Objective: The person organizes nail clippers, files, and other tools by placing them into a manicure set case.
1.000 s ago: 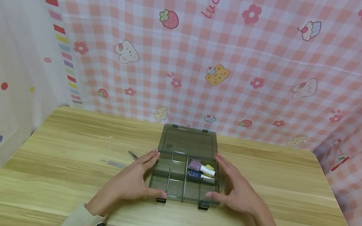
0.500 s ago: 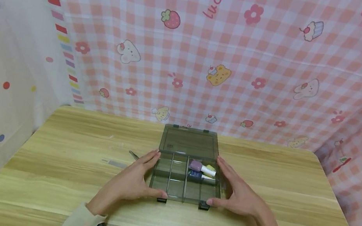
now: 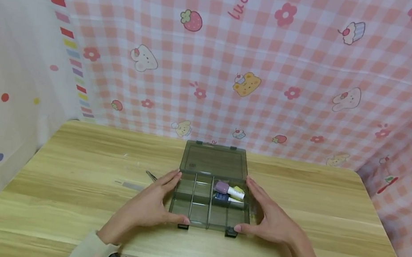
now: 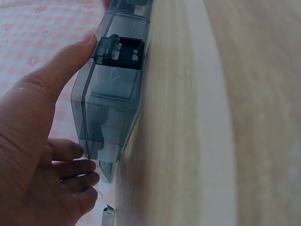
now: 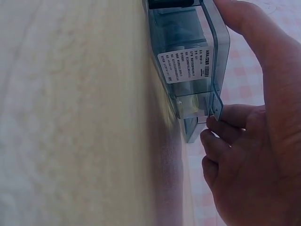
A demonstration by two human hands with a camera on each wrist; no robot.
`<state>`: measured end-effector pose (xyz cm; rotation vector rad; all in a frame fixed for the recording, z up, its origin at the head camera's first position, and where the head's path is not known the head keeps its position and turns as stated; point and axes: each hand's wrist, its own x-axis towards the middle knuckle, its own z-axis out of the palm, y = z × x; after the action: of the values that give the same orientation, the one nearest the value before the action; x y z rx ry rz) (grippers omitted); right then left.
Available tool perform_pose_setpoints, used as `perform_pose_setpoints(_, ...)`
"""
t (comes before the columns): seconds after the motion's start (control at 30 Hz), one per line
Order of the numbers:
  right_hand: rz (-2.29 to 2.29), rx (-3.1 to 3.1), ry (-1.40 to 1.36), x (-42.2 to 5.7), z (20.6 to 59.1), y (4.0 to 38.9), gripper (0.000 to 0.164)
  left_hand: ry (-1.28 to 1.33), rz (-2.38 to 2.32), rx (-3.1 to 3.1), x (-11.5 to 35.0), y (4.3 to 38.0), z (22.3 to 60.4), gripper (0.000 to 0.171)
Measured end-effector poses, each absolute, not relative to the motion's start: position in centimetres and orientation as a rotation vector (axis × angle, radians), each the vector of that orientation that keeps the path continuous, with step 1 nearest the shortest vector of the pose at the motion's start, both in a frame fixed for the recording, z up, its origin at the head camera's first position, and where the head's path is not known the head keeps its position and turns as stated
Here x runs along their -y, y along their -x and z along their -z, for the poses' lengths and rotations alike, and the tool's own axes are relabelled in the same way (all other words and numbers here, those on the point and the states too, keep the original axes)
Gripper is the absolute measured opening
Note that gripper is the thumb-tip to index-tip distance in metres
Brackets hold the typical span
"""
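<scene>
Box (image 3: pixel 199 212) was set near the middle of the bench (image 3: pixel 58 195), lid end toward the far edge, and was gripped at both ends. On the left it was held by the left hand (image 3: pixel 149 202): thumb placed on the near rim by a black clip (image 3: pixel 183 226), fingertips laid against the side toward the back corner. The right side was held in much the same way by the right hand (image 3: pixel 276 220), thumb placed just beside the other clip (image 3: pixel 231 232).

Handling, judged by eye only: box was rated light, thin-walled, stiff, likely smooth and a bit slippery. Left end was guessed lighter; more weight was expected at the right, where loose bottles could be made to slide by tilting. Both short sides were judged the best hold, kept level; clips and hinge were judged the weak spots, liable to be snapped if forced.

Looks: box was made of see-through smoky grey-green plastic, split into sections by thin dividers. Lid (image 3: pixel 215 159) was folded back, away from the person. In the back right section were laid a dark blue bottle (image 3: pixel 221 197), a purple bottle (image 3: pixel 222 187) with a white cap and something yellow (image 3: pixel 238 189), partly covered. White sticker (image 5: pixel 186 65) was seen on an outer wall from the right wrist; its print could not be read.
</scene>
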<state>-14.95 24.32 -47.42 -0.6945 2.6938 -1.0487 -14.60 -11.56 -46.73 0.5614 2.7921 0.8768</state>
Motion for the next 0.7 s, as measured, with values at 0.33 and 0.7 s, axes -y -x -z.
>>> perform_pose_setpoints(0.33, 1.05, -2.702, 0.699, -24.3, 47.4, 15.0, 0.127, -0.593, -0.87, -2.842, 12.2, 15.0, 46.3, 0.116)
perform_pose_setpoints(0.7, 1.052, -2.696, 0.691, -24.3, 47.5, 15.0, 0.126, -0.623, -1.064, -3.001, 14.7, 16.2, 45.0, 0.083)
